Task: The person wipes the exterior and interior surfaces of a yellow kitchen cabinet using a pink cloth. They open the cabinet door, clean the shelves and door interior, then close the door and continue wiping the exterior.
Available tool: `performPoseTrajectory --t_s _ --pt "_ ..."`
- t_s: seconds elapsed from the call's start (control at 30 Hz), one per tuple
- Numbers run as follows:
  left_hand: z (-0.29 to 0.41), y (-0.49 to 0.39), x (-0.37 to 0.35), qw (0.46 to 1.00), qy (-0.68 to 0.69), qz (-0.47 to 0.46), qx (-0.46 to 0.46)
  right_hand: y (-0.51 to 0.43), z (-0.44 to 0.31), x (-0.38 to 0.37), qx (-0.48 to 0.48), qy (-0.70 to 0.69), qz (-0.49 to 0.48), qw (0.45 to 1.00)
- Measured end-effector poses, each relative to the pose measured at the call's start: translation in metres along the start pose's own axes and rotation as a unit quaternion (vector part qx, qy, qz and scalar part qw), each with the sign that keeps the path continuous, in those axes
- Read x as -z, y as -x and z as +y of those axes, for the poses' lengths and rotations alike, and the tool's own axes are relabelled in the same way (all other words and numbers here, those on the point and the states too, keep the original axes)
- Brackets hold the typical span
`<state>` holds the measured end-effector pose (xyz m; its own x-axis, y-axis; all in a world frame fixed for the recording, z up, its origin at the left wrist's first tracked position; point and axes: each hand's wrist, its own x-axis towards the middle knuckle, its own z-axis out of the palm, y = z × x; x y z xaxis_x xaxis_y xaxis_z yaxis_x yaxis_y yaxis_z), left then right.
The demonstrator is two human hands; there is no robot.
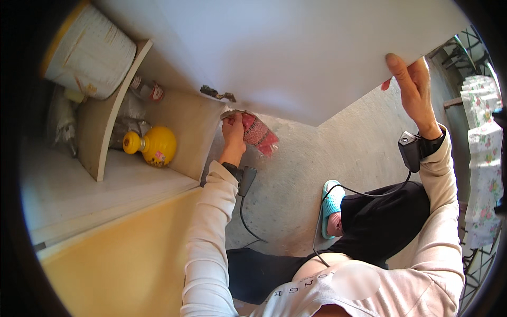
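Observation:
My left hand [234, 132] grips the upper end of a crumpled red patterned plastic packet [259, 134], just outside the cabinet's side panel. With thumb on the near face and fingers behind, my right hand [414, 89] holds the edge of a white cabinet door [301, 59], which stands open. Inside the cabinet, a round yellow container with a narrow neck [160, 146] lies on its side. Behind it are a clear bottle with a red-and-white label [152, 91] and crumpled plastic bags [128, 128].
A curved divider [119, 107] parts the cabinet; a stained white bucket [93, 51] is beyond it. A metal hinge [218, 94] sits by the door. Cables run from both wrist devices. A flowered cloth [483, 158] hangs at the right, above the concrete floor [293, 190].

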<state>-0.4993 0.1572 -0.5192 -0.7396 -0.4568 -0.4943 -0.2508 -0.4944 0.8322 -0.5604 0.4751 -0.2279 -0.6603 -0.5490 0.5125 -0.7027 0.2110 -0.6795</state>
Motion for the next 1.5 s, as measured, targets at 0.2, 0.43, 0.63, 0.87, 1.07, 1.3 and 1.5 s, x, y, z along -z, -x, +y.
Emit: performPoseTrajectory --t_s 0.2,0.43,0.63,0.87,1.07,1.3,1.5 --pt "0.012 0.009 -0.066 0.995 0.064 0.002 -0.078 0.011 0.000 -0.006 -0.050 0.042 0.060 0.996" --pt "0.093 0.116 -0.128 0.941 -0.073 -0.080 -0.320 0.002 -0.020 -0.015 -0.070 0.096 0.097 0.988" --pt "0.130 0.174 -0.162 0.785 -0.184 -0.116 -0.580 0.001 -0.032 -0.005 -0.090 0.128 0.061 0.986" --pt "0.031 0.156 -0.165 0.591 -0.402 -0.102 -0.691 0.012 -0.039 -0.016 -0.105 0.184 0.078 0.974" --pt "-0.034 0.160 -0.151 0.633 -0.441 -0.148 -0.619 0.020 -0.041 -0.013 -0.098 0.157 0.026 0.982" --pt "0.036 0.188 -0.150 0.561 -0.424 0.002 -0.711 0.023 -0.036 -0.022 0.054 0.136 0.040 0.988" --pt "-0.024 0.149 -0.114 0.608 -0.424 0.011 -0.671 0.038 -0.046 -0.028 0.016 0.079 0.045 0.996"
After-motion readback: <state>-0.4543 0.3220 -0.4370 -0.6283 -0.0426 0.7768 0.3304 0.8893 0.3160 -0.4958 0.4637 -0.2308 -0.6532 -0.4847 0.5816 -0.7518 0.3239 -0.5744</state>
